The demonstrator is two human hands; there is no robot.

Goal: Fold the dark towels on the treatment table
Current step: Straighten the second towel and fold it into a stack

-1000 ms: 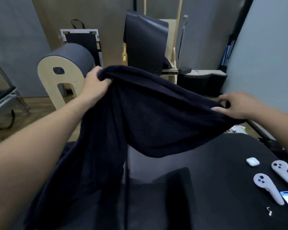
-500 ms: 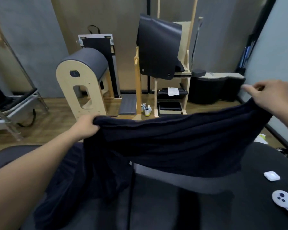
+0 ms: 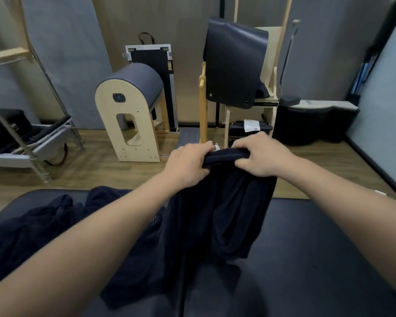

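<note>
Both hands are gripping the top edge of a dark towel [image 3: 224,216], left hand [image 3: 188,164] and right hand [image 3: 258,156] closed on it close together, so it is hanging doubled above the bench [image 3: 329,236]. Judgement: soft, limp, light terry; best pinched at corners. More dark towels [image 3: 39,225] are lying crumpled at left; no containers evident.

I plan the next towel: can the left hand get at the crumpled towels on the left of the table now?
Probably not yet: both hands, left hand and right hand, grip the held towel. The crumpled towels lie uncovered, nothing blocking them.
</note>
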